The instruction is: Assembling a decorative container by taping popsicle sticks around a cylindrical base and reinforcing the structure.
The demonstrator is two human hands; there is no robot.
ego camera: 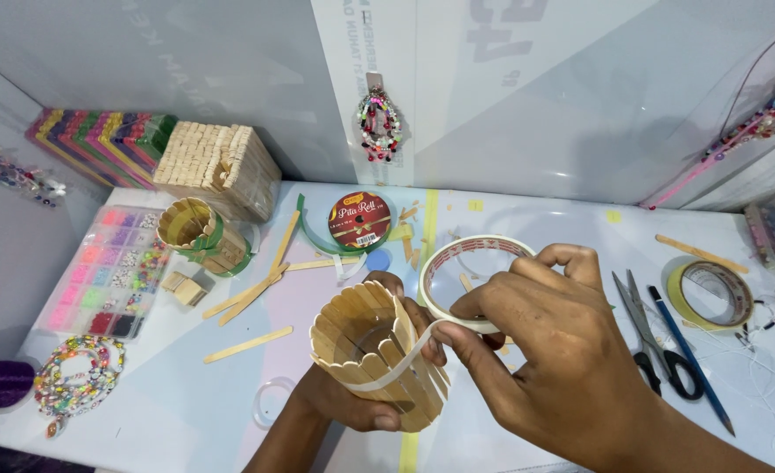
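We held the stick cup [377,355] near the worktop's [527,219] middle, our left hand [352,398] clasped under it. Our right hand [545,350], at 3 o'clock of it, pinched the white tape roll [466,280]. Scissors [654,337] lay at 3 o'clock beyond.

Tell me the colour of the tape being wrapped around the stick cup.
White, seen in the head view: the tape roll and its strip across the stick cup.

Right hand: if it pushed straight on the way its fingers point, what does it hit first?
The right hand points left, fingers pinching tape pulled from the white tape roll. Going straight on, it would likely meet the craft-stick cup held in the left hand.
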